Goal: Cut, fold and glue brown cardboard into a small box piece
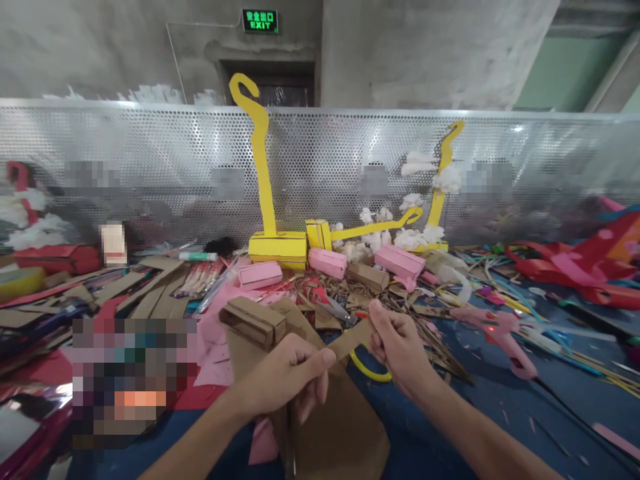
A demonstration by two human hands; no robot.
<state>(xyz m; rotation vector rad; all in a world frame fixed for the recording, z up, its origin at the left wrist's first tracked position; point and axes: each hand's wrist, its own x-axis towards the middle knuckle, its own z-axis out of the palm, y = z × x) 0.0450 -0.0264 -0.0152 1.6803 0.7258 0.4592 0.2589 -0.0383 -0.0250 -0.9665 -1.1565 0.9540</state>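
Observation:
Between my two hands stretches a short cardboard strip [353,339]. My left hand [295,377] is closed on its left end, thumb on top; a dark narrow tool, partly hidden, shows below that hand. My right hand [397,340] pinches the strip's right end between thumb and fingers. Beneath them lies a large flat piece of cardboard [345,427]. A folded cardboard box [253,321] rests on it, just beyond my left hand. Scissors [336,308] with a red part lie behind the strip, and a yellow ring [369,367] is beside my right hand.
A pink glue gun [500,333] with a cord lies at the right. Pink blocks [327,263] and a yellow box [277,248] with a tall hook stand behind cardboard scraps. A perforated metal panel [320,160] closes off the back. Red pieces and blurred items cover the left.

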